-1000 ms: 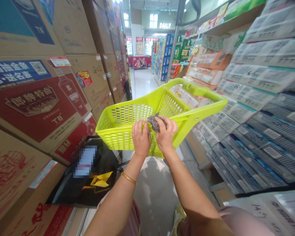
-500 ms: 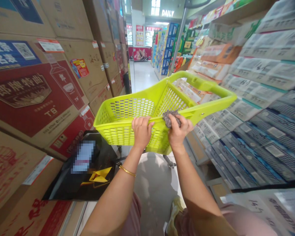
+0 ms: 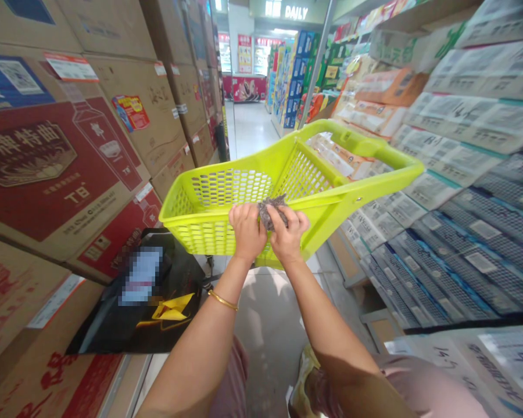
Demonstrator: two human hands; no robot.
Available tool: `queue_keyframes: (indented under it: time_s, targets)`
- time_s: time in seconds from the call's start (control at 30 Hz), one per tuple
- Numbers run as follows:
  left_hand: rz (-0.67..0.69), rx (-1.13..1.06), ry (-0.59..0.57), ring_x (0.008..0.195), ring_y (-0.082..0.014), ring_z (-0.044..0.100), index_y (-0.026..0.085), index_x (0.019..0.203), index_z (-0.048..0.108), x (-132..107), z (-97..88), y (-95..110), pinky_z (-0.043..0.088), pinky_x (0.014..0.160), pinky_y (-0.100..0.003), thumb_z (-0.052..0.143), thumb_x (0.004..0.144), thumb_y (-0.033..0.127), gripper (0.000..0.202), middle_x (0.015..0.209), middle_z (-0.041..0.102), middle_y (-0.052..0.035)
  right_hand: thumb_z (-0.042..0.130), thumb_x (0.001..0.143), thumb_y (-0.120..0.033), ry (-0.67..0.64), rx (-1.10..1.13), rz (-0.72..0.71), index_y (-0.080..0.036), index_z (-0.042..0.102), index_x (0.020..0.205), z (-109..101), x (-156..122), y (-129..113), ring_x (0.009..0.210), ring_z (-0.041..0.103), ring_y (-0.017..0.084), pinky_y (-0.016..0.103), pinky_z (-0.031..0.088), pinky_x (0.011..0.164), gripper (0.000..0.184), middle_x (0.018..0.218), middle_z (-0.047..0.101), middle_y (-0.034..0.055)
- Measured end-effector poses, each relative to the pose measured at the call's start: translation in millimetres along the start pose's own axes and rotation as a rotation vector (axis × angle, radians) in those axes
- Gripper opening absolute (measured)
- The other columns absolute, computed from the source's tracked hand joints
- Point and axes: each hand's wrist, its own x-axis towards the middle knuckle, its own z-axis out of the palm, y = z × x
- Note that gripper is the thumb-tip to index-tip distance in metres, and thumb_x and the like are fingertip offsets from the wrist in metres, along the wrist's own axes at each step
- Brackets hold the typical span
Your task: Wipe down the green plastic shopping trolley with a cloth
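Note:
A lime-green plastic shopping cart (image 3: 326, 223) with perforated walls stands tilted in front of me, its handle loop up at the right. My left hand (image 3: 247, 230) is closed over the near rim, fingers curled to the inside. Right beside it, my right hand (image 3: 287, 232) presses a grey, crumpled cloth (image 3: 273, 212) onto the same rim. The cloth sits under my right fingers and reaches almost to my left thumb. No goods show inside the basket.
Stacked cardboard cartons (image 3: 61, 168) wall off the left side. A black bag (image 3: 113, 322) with a yellow piece (image 3: 174, 306) lies by them. Packaged goods (image 3: 457, 133) line the right. A metal pole (image 3: 320, 58) rises behind the cart, and the tiled aisle (image 3: 250, 125) runs ahead.
My right hand has slid left along the rim with the cloth, coming close to my left hand. My left hand keeps its hold on the rim. The view has shifted slightly.

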Motion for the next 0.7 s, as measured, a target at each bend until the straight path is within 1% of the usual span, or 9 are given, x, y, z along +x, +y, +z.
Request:
queue_keyframes:
  time_s: [0.1, 0.2, 0.27, 0.37, 0.4, 0.47, 0.57, 0.63, 0.7]
  targets:
    - [0.014, -0.025, 0.017, 0.097, -0.0238, 0.051, 0.019, 0.104, 0.058, 0.2, -1.5, -0.2, 0.030, 0.100, -0.042, 0.035, 0.092, 0.035, 0.031, 0.098, 0.063, -0.0085, 0.044, 0.087, -0.020, -0.027, -0.052, -0.042, -0.037, 0.063, 0.117, -8.2, 1.7, 16.9, 0.098, 0.041, 0.018, 0.035, 0.031, 0.091, 0.039, 0.110, 0.060, 0.0035]
    - [-0.002, -0.034, 0.023, 0.097, -0.0232, 0.052, 0.020, 0.102, 0.059, 0.2, -2.3, 2.1, 0.030, 0.100, -0.041, 0.036, 0.093, 0.041, 0.033, 0.096, 0.064, -0.0073, 0.044, 0.087, -0.021, -0.024, -0.104, 0.016, -0.036, 0.063, 0.118, -19.2, 5.2, 33.3, 0.100, 0.041, 0.019, 0.037, 0.032, 0.092, 0.040, 0.111, 0.060, 0.0049]
    - [-0.009, -0.036, 0.030, 0.096, -0.0231, 0.052, 0.020, 0.101, 0.059, -0.1, -2.3, 4.0, 0.030, 0.099, -0.040, 0.037, 0.093, 0.044, 0.034, 0.095, 0.064, -0.0072, 0.043, 0.085, -0.019, 0.021, -0.130, 0.065, -0.034, 0.064, 0.117, -26.2, 8.4, 42.0, 0.101, 0.041, 0.019, 0.039, 0.033, 0.093, 0.041, 0.111, 0.059, 0.0059]
    - [-0.017, -0.047, 0.043, 0.095, -0.0230, 0.052, 0.020, 0.099, 0.060, -0.7, -2.5, 6.9, 0.030, 0.099, -0.040, 0.039, 0.093, 0.045, 0.034, 0.093, 0.064, -0.0068, 0.042, 0.082, -0.015, 0.143, -0.155, 0.147, -0.031, 0.064, 0.116, -33.8, 14.0, 47.4, 0.104, 0.042, 0.021, 0.041, 0.034, 0.093, 0.044, 0.109, 0.057, 0.0074]
    - [-0.021, -0.052, 0.046, 0.095, -0.0230, 0.052, 0.020, 0.099, 0.060, -0.8, -2.7, 7.8, 0.030, 0.099, -0.040, 0.039, 0.093, 0.045, 0.034, 0.093, 0.064, -0.0067, 0.042, 0.081, -0.014, 0.174, -0.154, 0.178, -0.030, 0.064, 0.117, -35.1, 15.5, 46.0, 0.104, 0.042, 0.021, 0.042, 0.035, 0.093, 0.045, 0.109, 0.056, 0.0079]
    - [-0.030, -0.058, 0.049, 0.095, -0.0231, 0.052, 0.020, 0.098, 0.060, -0.9, -3.2, 9.0, 0.030, 0.099, -0.040, 0.040, 0.092, 0.045, 0.033, 0.093, 0.064, -0.0066, 0.041, 0.080, -0.013, 0.178, -0.131, 0.225, -0.029, 0.063, 0.118, -35.3, 17.2, 38.0, 0.106, 0.043, 0.022, 0.043, 0.035, 0.094, 0.047, 0.110, 0.055, 0.0083]
    - [-0.046, -0.052, 0.037, 0.096, -0.0232, 0.052, 0.020, 0.098, 0.060, -0.5, -4.0, 8.9, 0.030, 0.099, -0.041, 0.042, 0.091, 0.043, 0.030, 0.093, 0.064, -0.0064, 0.042, 0.081, -0.014, 0.066, -0.061, 0.226, -0.029, 0.063, 0.119, -30.0, 14.7, 16.1, 0.106, 0.043, 0.021, 0.042, 0.035, 0.094, 0.045, 0.112, 0.054, 0.0082]
    - [-0.051, -0.041, 0.029, 0.094, -0.0236, 0.051, 0.021, 0.097, 0.059, 0.1, -4.6, 7.5, 0.031, 0.098, -0.041, 0.043, 0.089, 0.041, 0.027, 0.092, 0.063, -0.0063, 0.042, 0.083, -0.016, -0.029, -0.013, 0.174, -0.030, 0.063, 0.119, -24.4, 10.6, 0.8, 0.106, 0.042, 0.020, 0.040, 0.035, 0.094, 0.043, 0.115, 0.054, 0.0077]
    - [-0.058, -0.027, 0.024, 0.090, -0.0243, 0.051, 0.021, 0.091, 0.059, 0.8, -5.7, 5.4, 0.033, 0.094, -0.041, 0.043, 0.086, 0.038, 0.023, 0.087, 0.062, -0.0064, 0.041, 0.086, -0.018, -0.091, 0.017, 0.111, -0.032, 0.062, 0.119, -19.4, 6.6, -9.8, 0.104, 0.041, 0.019, 0.039, 0.033, 0.094, 0.042, 0.117, 0.055, 0.0067]
